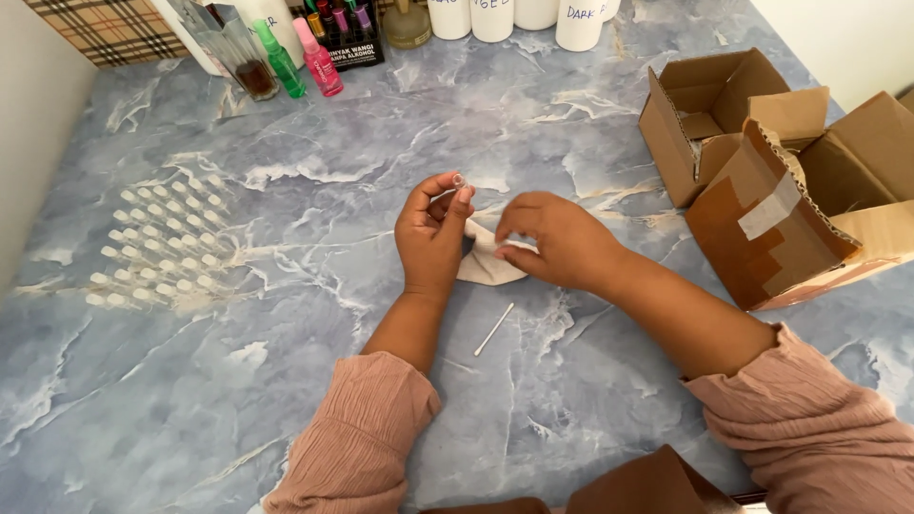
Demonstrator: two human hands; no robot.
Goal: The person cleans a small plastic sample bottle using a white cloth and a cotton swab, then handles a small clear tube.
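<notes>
Wiping step: left hand (430, 243) pinching small clear vial (459, 180) at fingertips; right hand (557, 240) pinching white cloth (486, 262). Next, likely: bringing cloth gently to vial, firm grip needed.

A tiny clear vial (459, 180) is pinched upright between the thumb and forefinger tips of the left hand (430, 238), raised just above the blue marbled worktop (286, 381). At 4 o'clock from it, a small crumpled white cloth (484, 266) lies on the worktop between both hands, its upper edge gripped by the fingers of the right hand (557, 238).
</notes>
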